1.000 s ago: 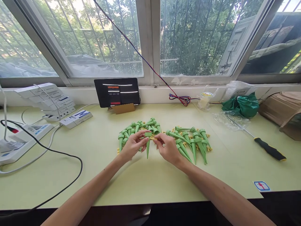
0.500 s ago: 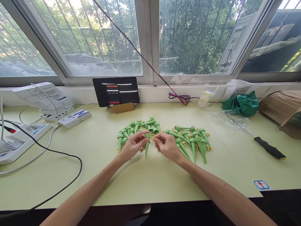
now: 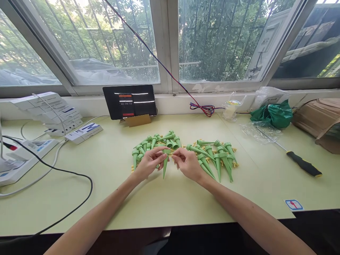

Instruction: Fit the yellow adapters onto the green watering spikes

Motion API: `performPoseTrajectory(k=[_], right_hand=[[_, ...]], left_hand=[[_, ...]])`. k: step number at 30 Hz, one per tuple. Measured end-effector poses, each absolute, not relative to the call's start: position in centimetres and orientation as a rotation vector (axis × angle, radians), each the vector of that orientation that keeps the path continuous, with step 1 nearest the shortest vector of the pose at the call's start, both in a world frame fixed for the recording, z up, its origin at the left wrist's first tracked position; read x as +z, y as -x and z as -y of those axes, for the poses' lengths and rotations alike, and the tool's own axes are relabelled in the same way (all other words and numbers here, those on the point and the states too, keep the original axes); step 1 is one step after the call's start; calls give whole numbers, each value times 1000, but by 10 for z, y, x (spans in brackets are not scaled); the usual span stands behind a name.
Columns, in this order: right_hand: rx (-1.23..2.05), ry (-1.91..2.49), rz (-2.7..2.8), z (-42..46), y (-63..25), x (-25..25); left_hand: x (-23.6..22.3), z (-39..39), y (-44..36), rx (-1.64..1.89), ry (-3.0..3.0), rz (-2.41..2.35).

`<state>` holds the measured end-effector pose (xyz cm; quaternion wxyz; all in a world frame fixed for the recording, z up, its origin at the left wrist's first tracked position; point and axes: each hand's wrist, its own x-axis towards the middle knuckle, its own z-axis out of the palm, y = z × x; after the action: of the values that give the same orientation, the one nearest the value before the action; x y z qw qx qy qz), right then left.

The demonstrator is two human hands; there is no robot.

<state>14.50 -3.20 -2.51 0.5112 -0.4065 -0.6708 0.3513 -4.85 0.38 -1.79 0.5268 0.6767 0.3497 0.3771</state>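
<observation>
In the head view my left hand (image 3: 149, 163) is closed on a green plastic watering spike (image 3: 165, 166), its cap up and its tip pointing down. My right hand (image 3: 187, 163) is pinched beside the cap, with a small yellow peg (image 3: 171, 156) at its fingertips, partly hidden. Behind my left hand lies a pile of green spikes (image 3: 154, 141) with yellow pegs among them. To the right of my right hand spreads a second group of spikes (image 3: 218, 164), also with yellow pegs around and under it.
A tablet (image 3: 130, 102) showing a timer leans near the window. White boxes (image 3: 53, 111) and a power strip (image 3: 29, 159) with cables stand at the left. On the right are a screwdriver (image 3: 304, 164), a green bag (image 3: 276, 114) and a brown paper bag (image 3: 318, 118).
The camera view has shifted slightly. Both hands keep nearly the same pose around the spike and the yellow peg, and the piles look the same.
</observation>
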Motion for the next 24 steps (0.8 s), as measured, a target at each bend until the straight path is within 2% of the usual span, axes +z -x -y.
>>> performPoseTrajectory(k=[9, 24], right_hand=[[1210, 921, 1391, 29, -144, -25], [1558, 847, 1276, 28, -143, -23]], left_hand=[[-15, -3, 47, 916, -1621, -816], [-14, -7, 51, 928, -1600, -790]])
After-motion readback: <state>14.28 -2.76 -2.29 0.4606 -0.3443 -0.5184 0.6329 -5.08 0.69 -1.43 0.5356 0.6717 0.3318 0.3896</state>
